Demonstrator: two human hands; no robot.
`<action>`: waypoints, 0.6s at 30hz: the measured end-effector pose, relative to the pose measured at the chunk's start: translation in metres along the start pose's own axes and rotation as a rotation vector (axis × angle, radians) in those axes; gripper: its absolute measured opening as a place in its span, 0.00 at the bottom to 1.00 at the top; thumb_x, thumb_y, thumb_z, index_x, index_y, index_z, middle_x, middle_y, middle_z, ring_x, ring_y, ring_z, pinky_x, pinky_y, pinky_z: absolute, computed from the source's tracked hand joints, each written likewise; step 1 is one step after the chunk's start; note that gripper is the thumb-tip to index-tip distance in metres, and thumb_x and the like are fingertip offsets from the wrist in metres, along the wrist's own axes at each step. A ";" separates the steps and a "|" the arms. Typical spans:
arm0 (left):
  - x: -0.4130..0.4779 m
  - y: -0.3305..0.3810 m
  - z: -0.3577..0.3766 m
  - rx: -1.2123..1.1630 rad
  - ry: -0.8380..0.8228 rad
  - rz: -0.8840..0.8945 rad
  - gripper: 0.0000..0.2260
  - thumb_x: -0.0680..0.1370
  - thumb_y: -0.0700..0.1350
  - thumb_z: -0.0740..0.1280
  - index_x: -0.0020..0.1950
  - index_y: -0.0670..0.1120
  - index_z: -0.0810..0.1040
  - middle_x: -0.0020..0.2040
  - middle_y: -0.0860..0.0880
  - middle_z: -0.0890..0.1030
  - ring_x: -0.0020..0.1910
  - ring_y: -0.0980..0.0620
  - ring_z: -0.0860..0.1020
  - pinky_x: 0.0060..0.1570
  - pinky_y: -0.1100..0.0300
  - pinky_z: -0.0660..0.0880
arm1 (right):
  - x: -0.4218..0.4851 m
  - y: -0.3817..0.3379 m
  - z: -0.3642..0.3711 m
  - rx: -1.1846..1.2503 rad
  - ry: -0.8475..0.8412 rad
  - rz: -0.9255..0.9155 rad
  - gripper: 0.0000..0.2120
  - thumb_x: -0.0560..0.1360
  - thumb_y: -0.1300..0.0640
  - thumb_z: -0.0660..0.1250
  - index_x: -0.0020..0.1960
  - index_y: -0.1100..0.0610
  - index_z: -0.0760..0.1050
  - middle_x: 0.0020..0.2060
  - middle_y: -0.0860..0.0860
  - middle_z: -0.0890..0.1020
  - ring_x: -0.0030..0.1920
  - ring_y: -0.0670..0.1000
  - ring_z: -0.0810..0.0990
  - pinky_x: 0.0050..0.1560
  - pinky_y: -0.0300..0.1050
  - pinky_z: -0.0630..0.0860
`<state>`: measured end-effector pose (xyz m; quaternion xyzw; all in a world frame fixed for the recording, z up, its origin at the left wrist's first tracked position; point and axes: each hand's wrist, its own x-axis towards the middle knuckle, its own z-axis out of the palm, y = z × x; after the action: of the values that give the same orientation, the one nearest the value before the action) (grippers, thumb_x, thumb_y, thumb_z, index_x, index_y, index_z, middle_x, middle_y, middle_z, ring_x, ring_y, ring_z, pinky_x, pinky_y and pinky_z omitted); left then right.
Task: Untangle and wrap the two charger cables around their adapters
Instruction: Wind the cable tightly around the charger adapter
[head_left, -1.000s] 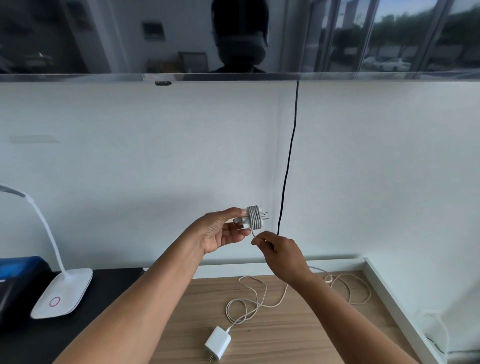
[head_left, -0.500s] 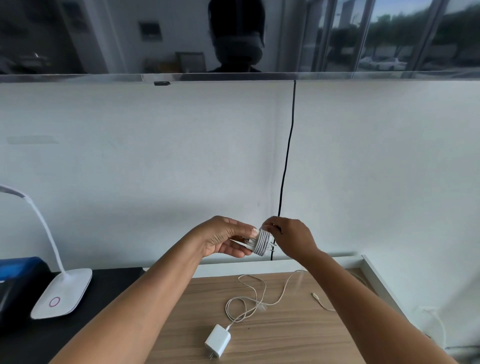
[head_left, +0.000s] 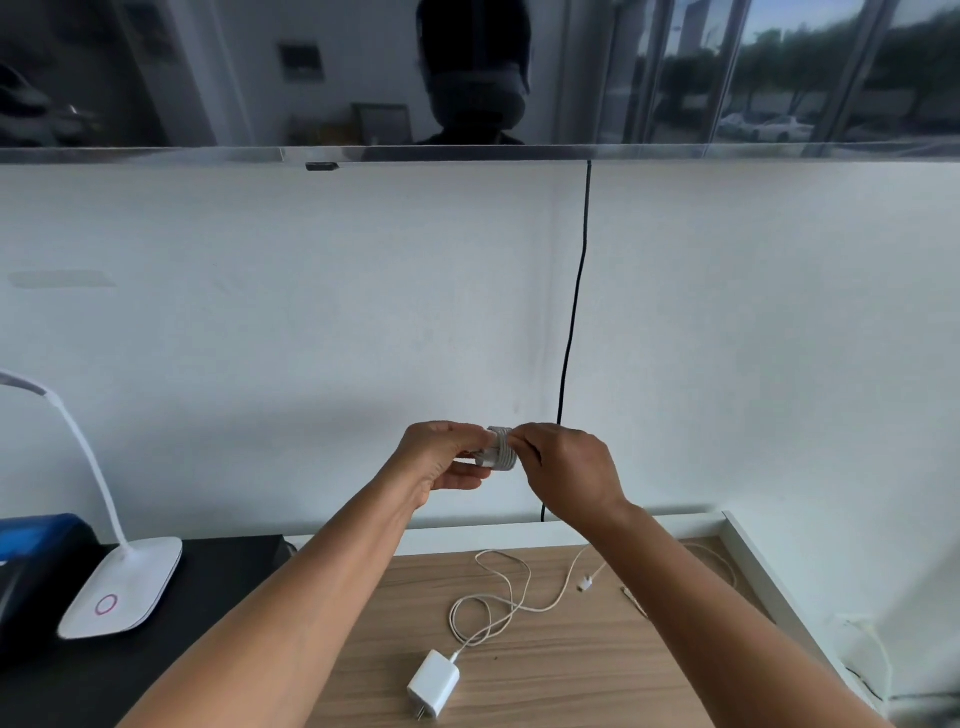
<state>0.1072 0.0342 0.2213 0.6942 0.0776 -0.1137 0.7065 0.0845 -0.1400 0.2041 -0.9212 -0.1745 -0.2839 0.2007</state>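
Left grip (head_left: 441, 457) and right grip (head_left: 566, 473) both pinch the cable-wound adapter (head_left: 501, 454), mid-air before white wall (head_left: 260, 338). Near, on wood counter (head_left: 571, 675): second adapter (head_left: 434, 685), its cable (head_left: 498, 597) loose. Left: lamp (head_left: 124, 587). A black cord (head_left: 576, 312) runs down wall.

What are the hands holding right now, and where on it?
Both hold the wrapped adapter in the air: the left hand grips its left end, the right hand pinches its right end.
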 end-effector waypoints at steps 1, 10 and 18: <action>0.000 0.001 0.001 -0.031 0.014 0.000 0.09 0.71 0.40 0.76 0.48 0.39 0.82 0.41 0.40 0.83 0.35 0.43 0.83 0.36 0.54 0.83 | -0.003 -0.001 0.002 0.009 0.032 -0.011 0.11 0.77 0.51 0.62 0.43 0.53 0.80 0.34 0.49 0.82 0.33 0.58 0.79 0.29 0.43 0.67; -0.001 0.015 -0.005 -0.263 -0.016 -0.083 0.09 0.72 0.42 0.75 0.48 0.40 0.81 0.37 0.42 0.84 0.34 0.46 0.84 0.31 0.59 0.82 | -0.032 0.003 0.018 0.136 0.020 0.053 0.11 0.78 0.49 0.60 0.46 0.51 0.80 0.34 0.49 0.81 0.34 0.55 0.78 0.32 0.48 0.76; -0.013 0.017 -0.001 -0.214 -0.177 -0.157 0.10 0.72 0.44 0.74 0.50 0.41 0.81 0.40 0.40 0.84 0.34 0.48 0.84 0.26 0.62 0.78 | -0.035 0.010 0.020 0.206 -0.179 0.220 0.11 0.79 0.44 0.61 0.52 0.47 0.80 0.40 0.49 0.84 0.41 0.55 0.80 0.42 0.47 0.76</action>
<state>0.0998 0.0356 0.2411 0.5939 0.0809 -0.2204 0.7695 0.0705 -0.1461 0.1657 -0.9309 -0.1182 -0.1575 0.3076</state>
